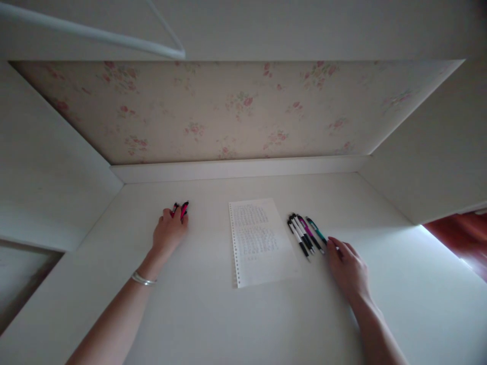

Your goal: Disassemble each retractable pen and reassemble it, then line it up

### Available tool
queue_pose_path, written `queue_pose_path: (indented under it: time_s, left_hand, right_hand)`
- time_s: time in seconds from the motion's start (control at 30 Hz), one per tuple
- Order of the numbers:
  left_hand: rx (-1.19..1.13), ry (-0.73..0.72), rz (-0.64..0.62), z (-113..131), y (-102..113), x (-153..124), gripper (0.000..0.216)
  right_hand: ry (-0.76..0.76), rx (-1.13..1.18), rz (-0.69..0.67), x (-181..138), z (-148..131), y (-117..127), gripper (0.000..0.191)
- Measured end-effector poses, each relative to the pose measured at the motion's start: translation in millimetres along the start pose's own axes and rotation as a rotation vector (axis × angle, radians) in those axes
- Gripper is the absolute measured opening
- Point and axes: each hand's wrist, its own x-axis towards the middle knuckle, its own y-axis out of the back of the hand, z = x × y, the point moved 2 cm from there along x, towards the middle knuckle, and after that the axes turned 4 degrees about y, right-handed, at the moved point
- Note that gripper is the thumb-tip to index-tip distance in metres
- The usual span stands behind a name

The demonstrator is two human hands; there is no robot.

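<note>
My left hand is on the left of the desk, its fingers closed around several pens. Pink and black pen ends stick out beyond the fingers; the rest is hidden under the hand. Over on the right, the curled fingers of my right hand pinch the lower end of a teal pen. Beside it lie a purple pen and several white pens with black grips, slanted side by side. Between my hands a sheet of handwritten paper with a punched left edge lies flat.
The white desk is enclosed by a left side panel and a right side panel. Floral wallpaper covers the back above a low white ledge. Overhead runs a white shelf with a pale rod before it.
</note>
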Motion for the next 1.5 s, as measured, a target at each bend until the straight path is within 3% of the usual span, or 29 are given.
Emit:
queue_pose_path:
  time_s: [0.13,0.27,0.5,0.83,1.03,1.2,1.27,1.37,1.5]
  left_hand:
    - [0.007,-0.035,0.032,7.8,2.5,-30.7,0.045]
    - [-0.023,-0.045,0.064,10.6,5.1,-43.1,0.046]
    - [-0.245,0.049,-0.101,-0.9,3.2,-30.5,0.055]
    - [-0.361,0.078,-0.062,-25.8,-5.2,-25.0,0.039]
    - [-0.466,0.104,-0.012,-35.1,-4.1,-25.1,0.038]
    - [-0.747,0.141,0.06,-29.8,16.3,-45.2,0.049]
    - [-0.919,0.106,0.002,-18.9,26.8,-62.8,0.061]
    - [-1.207,0.084,-0.192,5.7,39.2,-94.1,0.067]
    - [-1.53,0.142,-0.487,46.0,44.6,-129.3,0.06]
  right_hand:
    - [0.014,-0.018,0.012,-0.1,-3.3,1.4,0.046]
    - [0.012,-0.02,0.013,-0.4,-3.5,0.1,0.049]
    - [-0.055,0.024,0.031,-0.5,-5.3,2.7,0.047]
    - [-0.238,0.088,0.079,-0.9,-3.4,7.4,0.046]
    - [-0.28,0.121,0.201,-5.7,-6.2,14.0,0.041]
    - [-0.234,0.149,0.365,-13.1,-7.7,15.9,0.046]
    - [-0.123,0.133,0.399,-19.7,-16.3,13.3,0.047]
    - [0.032,0.223,0.363,-37.9,-45.2,4.0,0.041]
    - [0.019,0.639,0.081,-67.1,-110.4,-18.3,0.027]
